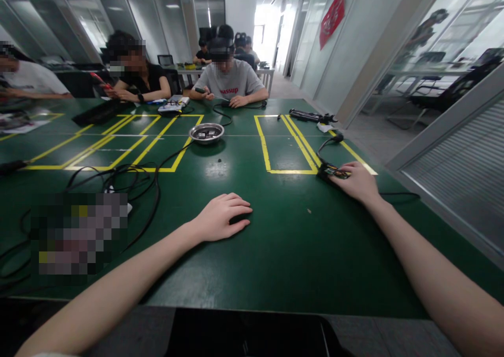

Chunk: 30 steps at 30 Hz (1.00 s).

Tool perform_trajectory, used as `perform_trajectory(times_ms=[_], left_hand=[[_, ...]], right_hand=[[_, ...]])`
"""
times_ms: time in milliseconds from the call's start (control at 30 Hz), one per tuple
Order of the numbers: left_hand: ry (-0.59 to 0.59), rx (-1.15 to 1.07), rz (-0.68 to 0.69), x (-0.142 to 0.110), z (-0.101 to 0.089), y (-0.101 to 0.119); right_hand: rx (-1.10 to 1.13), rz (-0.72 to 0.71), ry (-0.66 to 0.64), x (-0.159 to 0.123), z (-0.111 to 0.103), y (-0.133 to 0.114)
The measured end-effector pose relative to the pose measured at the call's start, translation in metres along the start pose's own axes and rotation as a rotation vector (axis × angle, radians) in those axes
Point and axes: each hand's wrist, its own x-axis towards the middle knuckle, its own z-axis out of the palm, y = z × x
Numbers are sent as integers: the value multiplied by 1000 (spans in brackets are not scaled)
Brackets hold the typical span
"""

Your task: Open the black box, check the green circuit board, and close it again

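Note:
My left hand (222, 216) rests palm down on the green table (275, 252), fingers stretched out, with nothing held. Farther right, my right hand (359, 181) grips the near side of a small black device (326, 171) with exposed coloured parts or wires inside; its exact kind is not clear. The device lies by the corner of a yellow tape outline, and my fingers hide part of it. A black cable with a plug (337, 138) lies just beyond it.
A steel bowl (207, 134) with metal parts stands mid-table. Tangled black cables (118, 176) and a blurred-out object (81, 233) lie left. A black tool-like item (311, 116) is at the far right. Across the table sits a person in grey (232, 79); others sit left.

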Motion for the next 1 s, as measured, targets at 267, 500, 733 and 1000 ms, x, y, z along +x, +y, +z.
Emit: perform_trajectory(times_ms=[267,500,733,1000], left_hand=[[138,-7,28,0,-1,4],[94,-53,95,1,1,9],[75,3,26,-1,4,6],[-21,182,-182,1,8,6]], right_hand=[[411,-636,-611,-69,11,-131],[440,-817,-767,-100,9,-160],[309,-809,-619,-96,11,-158],[262,-739,-572,-98,13,-160]])
